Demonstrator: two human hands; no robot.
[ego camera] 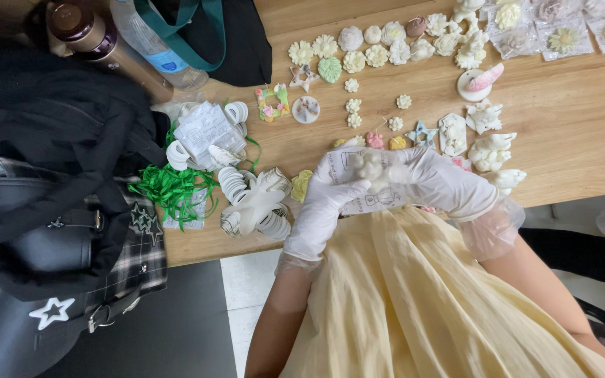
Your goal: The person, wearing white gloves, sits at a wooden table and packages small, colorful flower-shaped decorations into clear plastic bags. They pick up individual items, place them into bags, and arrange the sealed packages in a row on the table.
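- Both gloved hands meet at the near edge of the wooden table (582, 105), over a yellow skirt.
- The left hand (323, 210) curls closed on a clear printed bag (365, 189), thumb on top.
- The right hand (442, 183) pinches a small white flower-shaped plaster piece (371, 165) at the bag's mouth.
- White ribbon bows (253, 203) and green shredded filler (173, 187) lie just left.

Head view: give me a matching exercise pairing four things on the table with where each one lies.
Things:
1. green ribbon bundle
2. leaf-shaped green piece
3. clear plastic bag
4. clear-wrapped flower pieces

Places:
A. far right corner of the table
B. between both gloved hands
C. beside the black bag, left
D. among the cream flowers, top middle

Pairs: 1-C, 2-D, 3-B, 4-A
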